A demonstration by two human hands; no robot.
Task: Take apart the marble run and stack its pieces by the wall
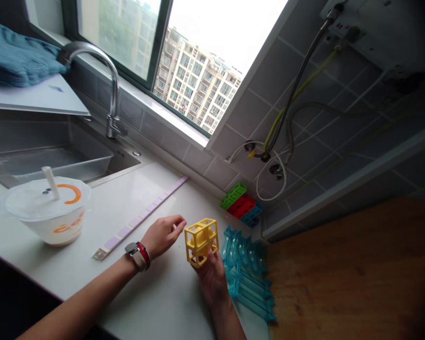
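Observation:
My right hand (212, 279) holds a yellow plastic open-frame block (201, 240) from below, above the white counter. Rounded yellow shapes show inside its bars. Just left of the block is my left hand (165, 236), its fingers loosely bent, with a small gap between thumb and forefinger and nothing visible in it. It does not appear to touch the block. A watch and a red band circle the left wrist. Beside my right hand lie several translucent teal plastic pieces (250, 269), partly hidden by it.
Green, red and blue frame blocks (241, 206) stand against the tiled wall. A lilac and white strip (141, 219) crosses the counter (127, 295). On the left are a lidded cup with a straw (53, 212), a sink (118, 166) and a faucet (114, 94). Hoses (286, 104) hang right.

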